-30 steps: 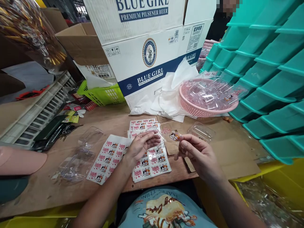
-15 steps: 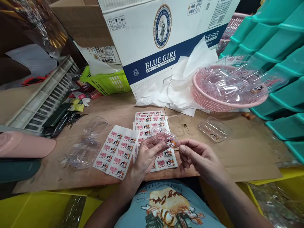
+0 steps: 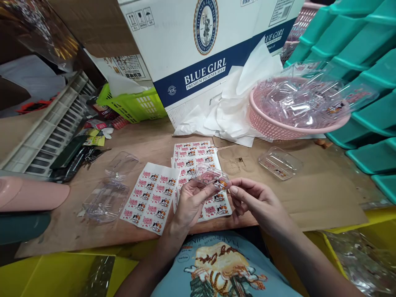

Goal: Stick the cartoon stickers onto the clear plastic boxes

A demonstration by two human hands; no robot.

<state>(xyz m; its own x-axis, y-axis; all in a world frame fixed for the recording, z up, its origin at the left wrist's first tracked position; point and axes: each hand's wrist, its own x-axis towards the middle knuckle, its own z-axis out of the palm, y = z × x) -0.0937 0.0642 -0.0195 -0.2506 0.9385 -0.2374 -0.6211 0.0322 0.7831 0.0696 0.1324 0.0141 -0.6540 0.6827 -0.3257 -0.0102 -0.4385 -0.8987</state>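
My left hand is closed around a small clear plastic box above the sticker sheets. At the box's right end is a clear sticker with two cartoon cats and pink lettering. My right hand pinches the sticker's right edge between thumb and forefinger; whether the sticker lies fully flat on the box cannot be made out. Below the hands is a stack of cat sticker sheets, with another sticker sheet beside it on the left.
An opened clear box lies left, a stickered clear box right. Behind stand a pink basket of clear boxes, crumpled white paper, a large beer carton and a green basket. Teal bins rise at right.
The view has shifted slightly. Both hands keep nearly the same hold, and the clear box with its sticker appears slightly more tilted.
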